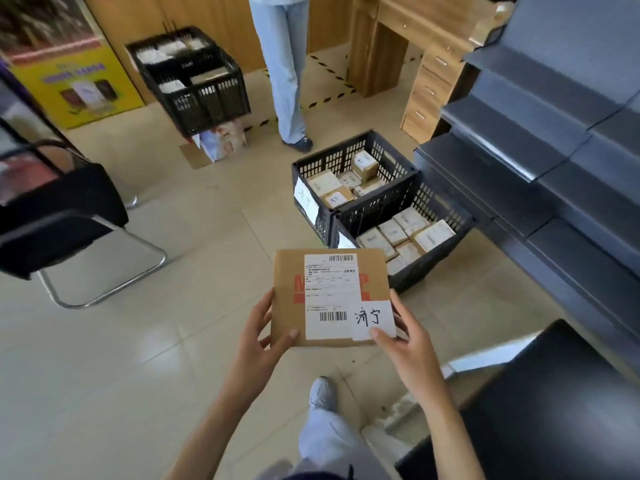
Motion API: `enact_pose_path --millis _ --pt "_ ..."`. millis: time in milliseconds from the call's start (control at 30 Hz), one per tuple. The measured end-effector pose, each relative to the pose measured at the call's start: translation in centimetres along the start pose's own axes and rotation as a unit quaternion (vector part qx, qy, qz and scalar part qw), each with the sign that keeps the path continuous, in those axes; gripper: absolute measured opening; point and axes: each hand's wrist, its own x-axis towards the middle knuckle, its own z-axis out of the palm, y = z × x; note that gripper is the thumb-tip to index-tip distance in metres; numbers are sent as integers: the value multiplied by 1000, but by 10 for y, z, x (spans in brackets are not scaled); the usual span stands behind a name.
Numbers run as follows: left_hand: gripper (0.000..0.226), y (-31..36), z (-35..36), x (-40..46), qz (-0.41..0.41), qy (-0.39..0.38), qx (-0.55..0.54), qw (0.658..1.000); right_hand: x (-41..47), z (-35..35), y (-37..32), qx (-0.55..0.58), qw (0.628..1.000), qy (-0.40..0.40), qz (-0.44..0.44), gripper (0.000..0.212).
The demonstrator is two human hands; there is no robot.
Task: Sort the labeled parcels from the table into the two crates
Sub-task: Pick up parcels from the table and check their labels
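Both hands held one parcel (329,296) flat in the air over the floor: the left hand (263,327) pinched its near left edge, the right hand (401,336) its near right corner, thumb on the handwritten tag (372,318). The far crate (349,181) and near crate (408,233) stood touching ahead, both partly filled. The likeliest slip was a missort, since the near crate's label was mostly hidden. A loose edge grip could also let the parcel tip and drop short.
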Motion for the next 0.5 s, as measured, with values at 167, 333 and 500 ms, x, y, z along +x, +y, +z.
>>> enact_pose_path --millis 167,333,500 --pt "75 23 -16 81 -5 17 7 1000 83 15 -30 0 1000 -13 4 76" --pt "73 36 -32 154 -9 21 2 1000 154 35 -49 8 1000 -14 16 71" --pt "71 44 -54 249 -7 3 21 1000 232 64 -63 -13 999 7 38 74"
